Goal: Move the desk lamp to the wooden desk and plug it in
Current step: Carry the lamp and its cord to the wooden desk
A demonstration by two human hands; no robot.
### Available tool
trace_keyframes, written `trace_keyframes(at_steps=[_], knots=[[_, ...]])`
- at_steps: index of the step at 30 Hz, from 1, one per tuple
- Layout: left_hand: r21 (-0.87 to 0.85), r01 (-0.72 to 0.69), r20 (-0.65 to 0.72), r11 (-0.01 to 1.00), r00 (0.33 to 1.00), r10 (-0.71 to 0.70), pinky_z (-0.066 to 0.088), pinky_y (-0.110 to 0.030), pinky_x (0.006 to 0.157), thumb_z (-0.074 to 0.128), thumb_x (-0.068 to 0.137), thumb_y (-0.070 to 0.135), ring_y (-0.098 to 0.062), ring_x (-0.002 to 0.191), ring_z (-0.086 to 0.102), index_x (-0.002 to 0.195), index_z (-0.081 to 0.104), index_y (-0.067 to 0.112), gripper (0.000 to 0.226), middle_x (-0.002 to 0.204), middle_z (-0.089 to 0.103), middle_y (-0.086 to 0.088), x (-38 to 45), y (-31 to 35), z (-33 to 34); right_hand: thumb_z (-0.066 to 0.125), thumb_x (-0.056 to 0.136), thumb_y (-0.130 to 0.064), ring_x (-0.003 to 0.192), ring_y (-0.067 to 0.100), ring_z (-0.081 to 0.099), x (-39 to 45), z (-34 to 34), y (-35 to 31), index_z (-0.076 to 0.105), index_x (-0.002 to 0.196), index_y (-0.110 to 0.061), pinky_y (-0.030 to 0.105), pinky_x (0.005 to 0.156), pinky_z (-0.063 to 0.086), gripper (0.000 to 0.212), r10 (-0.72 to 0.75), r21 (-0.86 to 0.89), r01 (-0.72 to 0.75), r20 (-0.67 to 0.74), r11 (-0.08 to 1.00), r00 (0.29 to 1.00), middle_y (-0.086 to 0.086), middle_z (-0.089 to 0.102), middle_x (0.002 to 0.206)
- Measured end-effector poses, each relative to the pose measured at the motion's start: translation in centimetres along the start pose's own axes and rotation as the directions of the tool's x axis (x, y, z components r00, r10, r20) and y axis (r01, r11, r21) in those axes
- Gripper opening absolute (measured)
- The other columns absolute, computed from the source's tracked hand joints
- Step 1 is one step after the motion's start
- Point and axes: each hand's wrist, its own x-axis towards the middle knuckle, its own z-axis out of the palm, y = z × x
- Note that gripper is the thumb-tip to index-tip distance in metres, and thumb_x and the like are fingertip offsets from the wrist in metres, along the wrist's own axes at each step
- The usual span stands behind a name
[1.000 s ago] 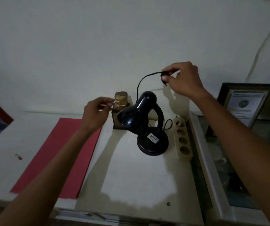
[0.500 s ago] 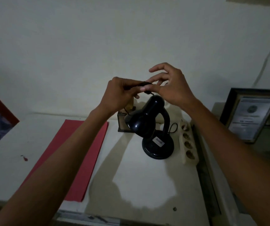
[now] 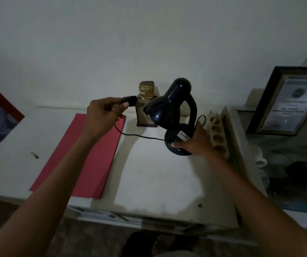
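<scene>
A black desk lamp (image 3: 169, 106) with a dome shade and round base stands on a white counter (image 3: 158, 182) near the wall. My right hand (image 3: 195, 141) grips the right front of the lamp's base. My left hand (image 3: 102, 115) is raised left of the lamp and pinches the black plug (image 3: 129, 101) at the end of the lamp's thin black cord (image 3: 139, 135). The cord sags from the plug across the counter to the base. No wooden desk is in view.
A cream power strip (image 3: 217, 134) with several round sockets lies right of the lamp. A small gold trophy on a dark block (image 3: 146, 104) stands behind the shade. A red sheet (image 3: 89, 154) lies left, a framed certificate (image 3: 288, 101) leans at the right.
The plug passed from my right hand to my left hand, which drew it leftward. My right hand dropped from above the lamp onto the lamp's base.
</scene>
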Motion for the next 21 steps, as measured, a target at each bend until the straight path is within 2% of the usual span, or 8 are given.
trace_keyframes(at_steps=[2,5,8,11,14,16,18,21], knots=[[-0.008,0.010,-0.027,1.000,1.000,-0.010,0.055,-0.017,0.061,0.074,0.092,0.025,-0.001,0.061,0.069,0.110,0.076,0.017,0.020,0.083,0.073,-0.025,-1.1,-0.8,-0.2,0.096,0.045,-0.054,0.137,0.026,0.051,0.4,1.5,0.0,0.037,0.150,-0.012,0.043,0.113,0.043,0.128,-0.042,-0.090,0.039,-0.028,0.995,0.999,0.006,0.052,0.146],[-0.023,0.024,-0.098,0.999,0.995,-0.026,0.051,-0.011,0.059,0.075,0.090,0.026,0.002,0.058,0.068,0.109,0.077,0.018,0.020,0.075,0.075,-0.005,-2.5,-1.4,-1.1,0.090,0.048,-0.067,0.146,0.028,0.038,0.7,2.8,0.2,0.030,0.157,-0.010,0.043,0.117,0.035,0.137,-0.039,-0.214,0.019,-0.091,0.977,0.995,0.011,0.040,0.158],[-0.020,0.048,-0.131,0.999,0.990,-0.050,0.051,-0.010,0.060,0.074,0.091,0.028,0.001,0.059,0.068,0.106,0.077,0.025,0.016,0.077,0.076,0.018,-3.6,-1.7,-2.2,0.091,0.043,-0.070,0.150,0.031,0.033,0.9,3.2,0.6,0.017,0.160,-0.007,0.046,0.119,0.032,0.152,-0.077,-0.218,0.044,-0.142,0.975,0.987,0.015,0.033,0.161],[-0.017,0.055,-0.110,0.998,0.992,-0.056,0.051,-0.009,0.061,0.074,0.092,0.026,0.003,0.060,0.068,0.102,0.075,0.033,0.013,0.077,0.075,0.026,-4.5,-1.7,-2.2,0.093,0.038,-0.069,0.147,0.032,0.037,0.9,3.5,1.0,0.018,0.159,-0.006,0.047,0.118,0.035,0.155,-0.099,-0.208,0.061,-0.180,0.976,0.979,0.015,0.037,0.158],[0.010,0.071,-0.118,0.997,0.991,-0.069,0.049,-0.006,0.058,0.075,0.091,0.025,0.004,0.059,0.069,0.106,0.077,0.023,0.016,0.071,0.074,0.022,-5.2,-1.9,-1.6,0.094,0.040,-0.062,0.143,0.034,0.039,0.7,3.9,1.2,0.023,0.157,-0.010,0.046,0.115,0.039,0.147,-0.095,-0.208,0.046,-0.230,0.977,0.969,0.015,0.041,0.154],[0.056,0.068,-0.104,0.996,0.993,-0.062,0.049,-0.008,0.059,0.074,0.091,0.025,0.001,0.060,0.070,0.109,0.078,0.017,0.020,0.078,0.075,0.014,-5.4,-1.9,-1.2,0.093,0.042,-0.059,0.141,0.036,0.039,0.5,4.1,1.1,0.023,0.157,-0.012,0.045,0.112,0.042,0.143,-0.092,-0.218,0.037,-0.246,0.975,0.965,0.015,0.042,0.152],[0.084,0.058,-0.073,0.995,0.996,-0.052,0.051,-0.012,0.060,0.073,0.092,0.023,-0.003,0.061,0.071,0.111,0.077,0.016,0.021,0.081,0.076,0.005,-5.7,-1.9,-0.9,0.092,0.042,-0.058,0.137,0.036,0.043,0.3,4.1,0.9,0.026,0.156,-0.013,0.044,0.109,0.044,0.139,-0.094,-0.221,0.035,-0.261,0.975,0.961,0.015,0.046,0.148],[0.095,0.062,-0.059,0.994,0.997,-0.056,0.053,-0.014,0.060,0.073,0.092,0.023,-0.004,0.064,0.071,0.110,0.077,0.018,0.020,0.081,0.076,0.004,-6.3,-2.1,-0.6,0.090,0.040,-0.059,0.134,0.036,0.047,-0.3,4.4,0.7,0.031,0.154,-0.016,0.045,0.107,0.045,0.135,-0.096,-0.218,0.035,-0.275,0.975,0.957,0.014,0.050,0.145]])
